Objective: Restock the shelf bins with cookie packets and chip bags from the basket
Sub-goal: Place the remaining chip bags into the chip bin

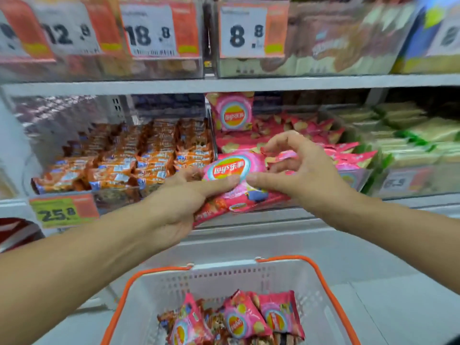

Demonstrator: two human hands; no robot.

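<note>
midway through restocking: held a pink chip bag [234, 180] at the front of the chip bin [353, 175], left hand [184, 197] gripping it, right hand [293, 168] pinching it, with more chip bags and cookie packets waiting in the basket [224, 277].

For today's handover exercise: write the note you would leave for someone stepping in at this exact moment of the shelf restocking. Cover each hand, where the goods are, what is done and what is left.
Left hand: grips the lower left of a pink chip bag, thumb on its front.
Right hand: thumb on the same bag's front, fingers loosely curled above it; whether it truly pinches the bag is unclear.
The bag sits at the front edge of the chip bin, not yet dropped in.
Done: chip bin and cookie bin already hold stock.
Left: seat this bag; the basket still holds pink chip bags and some darker packets.
</note>
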